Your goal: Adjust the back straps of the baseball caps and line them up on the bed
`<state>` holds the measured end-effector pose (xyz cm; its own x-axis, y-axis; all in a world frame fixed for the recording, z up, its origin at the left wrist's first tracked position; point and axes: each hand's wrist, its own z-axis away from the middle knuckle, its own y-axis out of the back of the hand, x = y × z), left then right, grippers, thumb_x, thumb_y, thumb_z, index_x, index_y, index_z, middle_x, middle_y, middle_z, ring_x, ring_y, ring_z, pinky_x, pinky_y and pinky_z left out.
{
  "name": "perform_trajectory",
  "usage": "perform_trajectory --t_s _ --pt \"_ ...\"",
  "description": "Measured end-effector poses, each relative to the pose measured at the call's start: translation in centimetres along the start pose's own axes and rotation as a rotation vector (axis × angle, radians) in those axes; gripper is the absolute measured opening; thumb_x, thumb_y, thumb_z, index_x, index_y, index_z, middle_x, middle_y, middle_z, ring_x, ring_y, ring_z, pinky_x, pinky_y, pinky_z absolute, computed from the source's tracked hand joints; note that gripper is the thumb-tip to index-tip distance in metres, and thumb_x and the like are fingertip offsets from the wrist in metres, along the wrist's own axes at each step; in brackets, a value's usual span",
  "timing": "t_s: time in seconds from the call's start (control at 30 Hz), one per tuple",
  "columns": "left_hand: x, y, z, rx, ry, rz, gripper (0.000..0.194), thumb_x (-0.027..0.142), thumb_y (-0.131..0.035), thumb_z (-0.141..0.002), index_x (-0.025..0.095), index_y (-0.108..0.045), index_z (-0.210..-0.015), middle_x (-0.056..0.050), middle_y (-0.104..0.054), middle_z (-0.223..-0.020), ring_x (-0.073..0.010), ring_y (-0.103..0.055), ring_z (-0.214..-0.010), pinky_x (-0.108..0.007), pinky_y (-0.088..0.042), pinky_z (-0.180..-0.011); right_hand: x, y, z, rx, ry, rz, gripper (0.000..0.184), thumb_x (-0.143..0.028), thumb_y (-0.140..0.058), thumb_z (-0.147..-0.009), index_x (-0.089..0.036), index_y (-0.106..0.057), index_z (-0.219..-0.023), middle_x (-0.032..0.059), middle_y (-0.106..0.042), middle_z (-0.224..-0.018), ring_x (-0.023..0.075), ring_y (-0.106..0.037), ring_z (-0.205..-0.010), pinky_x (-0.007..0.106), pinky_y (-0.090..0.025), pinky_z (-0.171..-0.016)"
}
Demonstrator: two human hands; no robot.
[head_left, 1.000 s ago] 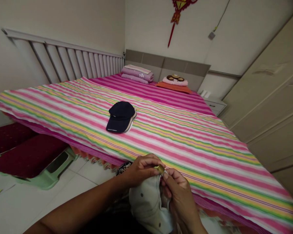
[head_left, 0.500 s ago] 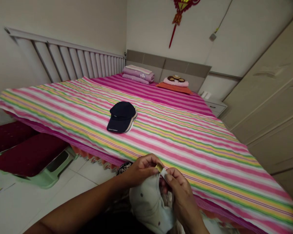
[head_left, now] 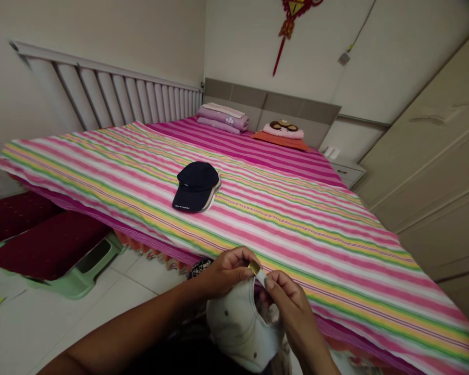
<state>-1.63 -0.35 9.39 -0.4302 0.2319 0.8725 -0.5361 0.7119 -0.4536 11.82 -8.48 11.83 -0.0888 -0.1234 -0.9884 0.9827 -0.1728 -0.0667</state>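
Observation:
A pale baseball cap [head_left: 238,323] hangs below my hands at the bed's near edge, its back opening and strap turned up. My left hand [head_left: 234,268] pinches the strap by the gold metal buckle [head_left: 254,268]. On the other side of the buckle, my right hand [head_left: 287,297] grips the light strap [head_left: 261,277] between thumb and fingers. Farther off, a dark navy cap [head_left: 197,182] lies on top of lighter caps [head_left: 218,186] on the striped sheet, mostly covering them.
The bed [head_left: 289,208] fills the middle. Green stools [head_left: 82,278] with dark red covers stand at the left by a white bed rail [head_left: 113,94]. Folded purple bedding [head_left: 222,119] and an orange pillow [head_left: 277,139] lie near the headboard. A wardrobe [head_left: 433,172] stands at the right.
My right hand has shifted slightly right and down, and a bit more of the strap and buckle shows between my hands. The view has moved slightly.

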Motion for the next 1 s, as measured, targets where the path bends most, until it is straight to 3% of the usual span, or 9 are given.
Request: perform_trajectory --t_s 0.17,0.4,0.6,0.8,1.0 --pt "0.2 -0.3 0.1 -0.053 0.061 -0.019 0.027 0.031 -0.065 -0.069 0.013 -0.055 -0.087 0.001 -0.052 -0.071 -0.0068 -0.047 -0.063 -0.019 -0.035 -0.062 0.6 -0.3 0.0 0.014 -0.043 -0.099 0.027 -0.038 -0.063 -0.069 -0.016 -0.051 -0.061 -0.0035 -0.05 -0.05 0.006 -0.037 -0.042 0.02 -0.029 -0.043" --pt "0.6 -0.3 0.1 -0.02 0.068 -0.013 0.031 0.034 -0.066 -0.068 0.012 -0.056 -0.087 -0.002 -0.055 -0.074 -0.0094 -0.051 -0.065 -0.022 -0.037 -0.062 0.4 0.1 -0.1 -0.011 -0.04 -0.069 0.028 -0.041 -0.061 -0.071 -0.015 -0.054 -0.064 -0.0019 -0.053 -0.054 0.0073 -0.043 -0.046 0.02 -0.033 -0.046" --pt "0.2 0.0 -0.1 -0.057 0.04 -0.065 0.025 0.03 -0.065 -0.069 0.012 -0.057 -0.084 -0.002 -0.054 -0.075 -0.01 -0.05 -0.069 -0.022 -0.038 -0.065 1.4 0.4 -0.7 -0.02 -0.055 -0.095 0.028 -0.04 -0.064 -0.068 -0.016 -0.053 -0.062 -0.0041 -0.05 -0.049 0.0054 -0.036 -0.039 0.019 -0.027 -0.041" --pt "0.4 0.1 -0.1 -0.004 0.016 -0.025 0.024 0.031 -0.064 -0.069 0.012 -0.057 -0.083 -0.002 -0.055 -0.072 -0.0109 -0.052 -0.066 -0.023 -0.039 -0.064 1.4 0.8 -0.7 -0.117 -0.082 -0.063 0.032 -0.046 -0.058 -0.072 -0.015 -0.055 -0.067 -0.0008 -0.055 -0.057 0.0084 -0.045 -0.048 0.021 -0.035 -0.048" --pt "0.1 0.1 -0.2 -0.042 0.024 -0.037 0.025 0.03 -0.065 -0.068 0.012 -0.058 -0.084 -0.002 -0.055 -0.073 -0.0096 -0.051 -0.068 -0.022 -0.039 -0.067 1.1 0.6 -0.8 -0.095 -0.027 -0.05 0.031 -0.042 -0.061 -0.071 -0.015 -0.053 -0.058 -0.004 -0.048 -0.046 0.0058 -0.035 -0.04 0.021 -0.026 -0.044"
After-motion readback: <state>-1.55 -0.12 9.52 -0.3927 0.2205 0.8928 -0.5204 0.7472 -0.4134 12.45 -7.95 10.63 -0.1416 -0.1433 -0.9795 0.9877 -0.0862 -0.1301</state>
